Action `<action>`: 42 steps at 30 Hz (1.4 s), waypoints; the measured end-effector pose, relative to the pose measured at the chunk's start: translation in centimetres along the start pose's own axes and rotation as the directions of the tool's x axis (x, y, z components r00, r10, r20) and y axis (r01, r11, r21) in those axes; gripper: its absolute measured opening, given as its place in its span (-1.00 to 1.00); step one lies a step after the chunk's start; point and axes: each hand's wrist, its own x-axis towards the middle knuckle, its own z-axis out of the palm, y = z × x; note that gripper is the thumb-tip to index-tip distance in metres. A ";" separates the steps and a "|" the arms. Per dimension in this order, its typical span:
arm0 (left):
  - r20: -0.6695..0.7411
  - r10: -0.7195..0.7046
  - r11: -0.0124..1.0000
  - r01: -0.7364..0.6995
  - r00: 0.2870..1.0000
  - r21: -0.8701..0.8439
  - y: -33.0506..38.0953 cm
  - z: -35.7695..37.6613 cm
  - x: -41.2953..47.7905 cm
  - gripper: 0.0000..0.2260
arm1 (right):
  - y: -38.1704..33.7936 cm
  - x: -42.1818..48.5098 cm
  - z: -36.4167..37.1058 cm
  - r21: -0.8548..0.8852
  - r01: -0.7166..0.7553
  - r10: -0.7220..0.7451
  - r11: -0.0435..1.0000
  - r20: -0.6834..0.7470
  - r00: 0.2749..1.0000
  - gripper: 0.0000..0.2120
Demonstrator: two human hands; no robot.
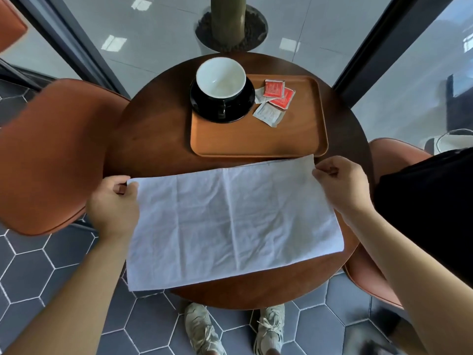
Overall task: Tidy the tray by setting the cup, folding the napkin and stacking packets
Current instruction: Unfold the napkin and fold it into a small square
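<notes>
A white napkin [230, 221] is spread out flat over the near half of the round wooden table [153, 139]. My left hand [114, 203] pinches its far left corner. My right hand [341, 183] pinches its far right corner. Behind the napkin lies an orange-brown tray [256, 142]. A white cup [221, 78] stands upright on a black saucer [199, 103] at the tray's far left. Several red and white packets [275, 101] lie loosely overlapping on the tray to the right of the saucer.
Orange chairs stand at the left [48, 155] and right [371, 275] of the table. A black bag [430, 208] rests on the right chair. A planter [230, 29] stands behind the table by glass walls. My shoes [235, 329] show below the table edge.
</notes>
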 end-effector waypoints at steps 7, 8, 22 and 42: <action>0.012 0.073 0.993 -0.074 0.997 0.092 -0.4 0.2 0.0 -0.85 | -0.5 1.3 0.9 -0.246 0.060 -0.056 0.967 0.022 0.998 -0.90; 0.022 0.078 0.993 -0.079 0.997 0.087 -0.5 0.0 0.0 -0.86 | -0.5 1.4 0.9 -0.286 0.053 -0.046 0.957 0.031 0.998 -0.89; 0.309 0.653 0.692 -0.711 0.691 0.128 5.6 2.7 -10.3 -0.64 | 0.2 -3.2 -0.4 -0.158 0.166 -0.160 0.973 0.046 0.986 -0.94; 0.575 0.529 0.493 -0.777 0.624 0.391 3.1 7.3 -12.4 -0.35 | -0.1 -7.4 1.5 -0.369 0.550 -0.565 0.750 0.076 0.822 -0.68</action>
